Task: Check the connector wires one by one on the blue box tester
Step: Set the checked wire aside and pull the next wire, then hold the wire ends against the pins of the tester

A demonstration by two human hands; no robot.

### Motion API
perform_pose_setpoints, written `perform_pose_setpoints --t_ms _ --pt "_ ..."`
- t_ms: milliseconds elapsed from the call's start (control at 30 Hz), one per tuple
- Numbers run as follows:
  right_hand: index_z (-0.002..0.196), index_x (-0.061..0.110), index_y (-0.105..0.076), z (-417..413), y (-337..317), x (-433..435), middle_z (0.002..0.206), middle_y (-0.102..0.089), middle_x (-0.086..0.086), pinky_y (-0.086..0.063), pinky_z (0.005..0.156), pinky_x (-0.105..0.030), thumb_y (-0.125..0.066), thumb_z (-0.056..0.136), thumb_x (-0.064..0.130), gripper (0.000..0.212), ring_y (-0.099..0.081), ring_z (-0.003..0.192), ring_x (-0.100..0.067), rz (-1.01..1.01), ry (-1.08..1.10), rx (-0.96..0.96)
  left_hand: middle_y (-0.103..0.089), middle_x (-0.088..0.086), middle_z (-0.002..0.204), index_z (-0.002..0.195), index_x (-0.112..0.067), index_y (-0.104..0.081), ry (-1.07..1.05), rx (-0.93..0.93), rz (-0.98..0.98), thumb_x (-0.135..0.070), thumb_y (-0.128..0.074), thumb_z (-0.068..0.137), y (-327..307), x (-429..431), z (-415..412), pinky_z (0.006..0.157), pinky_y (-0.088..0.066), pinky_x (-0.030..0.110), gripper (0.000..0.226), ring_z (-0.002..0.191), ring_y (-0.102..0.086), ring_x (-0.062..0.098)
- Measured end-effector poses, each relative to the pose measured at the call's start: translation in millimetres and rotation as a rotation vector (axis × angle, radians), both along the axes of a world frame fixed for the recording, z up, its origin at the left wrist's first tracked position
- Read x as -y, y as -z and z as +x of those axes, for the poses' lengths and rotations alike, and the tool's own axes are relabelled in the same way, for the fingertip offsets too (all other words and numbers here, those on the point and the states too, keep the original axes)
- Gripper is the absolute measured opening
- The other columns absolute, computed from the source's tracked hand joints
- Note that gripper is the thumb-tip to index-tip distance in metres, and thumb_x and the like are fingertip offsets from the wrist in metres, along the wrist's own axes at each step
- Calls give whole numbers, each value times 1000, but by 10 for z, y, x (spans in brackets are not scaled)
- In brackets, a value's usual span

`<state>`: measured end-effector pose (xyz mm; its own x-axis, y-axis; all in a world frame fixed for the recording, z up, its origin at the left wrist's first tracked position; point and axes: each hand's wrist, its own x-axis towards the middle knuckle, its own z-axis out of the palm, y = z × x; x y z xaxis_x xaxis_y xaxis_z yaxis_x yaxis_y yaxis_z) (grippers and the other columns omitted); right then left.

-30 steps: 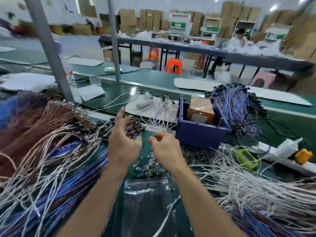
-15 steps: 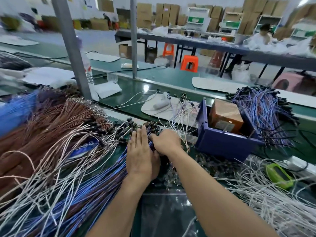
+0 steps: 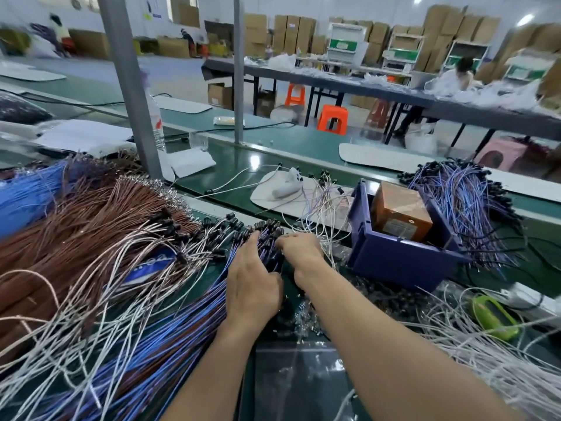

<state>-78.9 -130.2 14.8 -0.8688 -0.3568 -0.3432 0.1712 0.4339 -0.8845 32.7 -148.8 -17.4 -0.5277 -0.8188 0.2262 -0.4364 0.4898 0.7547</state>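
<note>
Both grips have dropped onto the blue connector wires (image 3: 182, 323) at the middle of the counter (image 3: 230, 180): left grip (image 3: 252, 284) spread flat, right grip (image 3: 299, 249) curled among connector ends, pinch indiscernible. Selection of the next wire is likely; the blue box tester (image 3: 397, 259) waits just right.

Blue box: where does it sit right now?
In the head view, the blue box sits right of centre, just right of the right hand, with a purple wire bundle behind it.
</note>
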Motion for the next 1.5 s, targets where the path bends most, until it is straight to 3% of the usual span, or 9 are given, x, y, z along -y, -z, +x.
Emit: perform_pose_setpoints --t_ms 133,367,600,700,833,1000,1133,1267,1500 --pt "94 19 -76 33 -2 12 97 -76 -8 -60 85 -40 -76 85 16 10 -71 91 -25 -32 -138 11 -43 4 160 149 -17 -50 34 42 -33 -12 -72 87 -23 35 12 125 -25 35 66 150 -33 21" --pt "84 7 -73 140 -131 -86 49 -62 1 -38 36 -15 -69 90 4 8 -54 36 -8 -176 -150 167 -55 2 151 138 -14 -65 11 -9 -2 -13 -69 90 -80 36 40 118 -36 40 48 140 -47 23" --pt "86 19 -72 261 -500 -377 75 -67 7 -48 77 -29 -76 90 20 6 -55 73 -11 -424 60 -6 -79 -6 92 100 -22 -82 -55 -134 -140 -26 -74 91 -165 -17 129 71 -51 30 13 79 -64 11" --pt "96 8 -69 221 -825 -730 86 -72 -2 -63 78 -44 -66 98 19 11 -64 79 -18 -719 74 51 -68 -23 63 93 -33 -82 46 -229 89 -32 -76 90 -229 -92 148 53 -47 19 6 57 -61 -2" --pt "102 4 -63 99 -1012 -1379 67 -66 -8 -53 50 -29 -52 106 17 17 -59 53 -17 -998 246 132 -78 0 72 82 -33 -83 393 -363 435 -16 -81 86 -328 -213 200 54 -52 29 18 54 -61 11" --pt "92 9 -66 -118 -978 -2343 52 -39 1 -22 44 -27 -51 104 11 20 -25 43 -12 -863 318 -158 -78 5 72 82 -28 -84 479 -243 471 -10 -85 81 -395 -200 238 52 -48 20 18 55 -62 7" --pt "109 11 -70 -152 -926 -2853 55 -45 3 -29 41 -26 -57 99 3 18 -34 44 -10 -562 265 -301 -76 5 69 80 -23 -84 521 -247 455 -8 -85 80 -391 -312 245 51 -48 16 15 55 -64 6" --pt "101 16 -78 15 -911 -2983 73 -73 -12 -29 38 -19 -60 99 7 21 -33 40 -7 -184 -259 -191 -71 16 64 77 -12 -82 712 -297 600 -24 -85 66 -429 -579 131 52 -48 21 16 52 -59 15" --pt "80 14 -76 191 -547 -2559 59 -68 7 -33 39 -7 -64 98 17 22 -49 37 3 -211 -271 -259 -71 10 65 79 -9 -80 775 -326 739 -19 -82 79 -479 -1163 -292 51 -47 24 10 51 -57 14"
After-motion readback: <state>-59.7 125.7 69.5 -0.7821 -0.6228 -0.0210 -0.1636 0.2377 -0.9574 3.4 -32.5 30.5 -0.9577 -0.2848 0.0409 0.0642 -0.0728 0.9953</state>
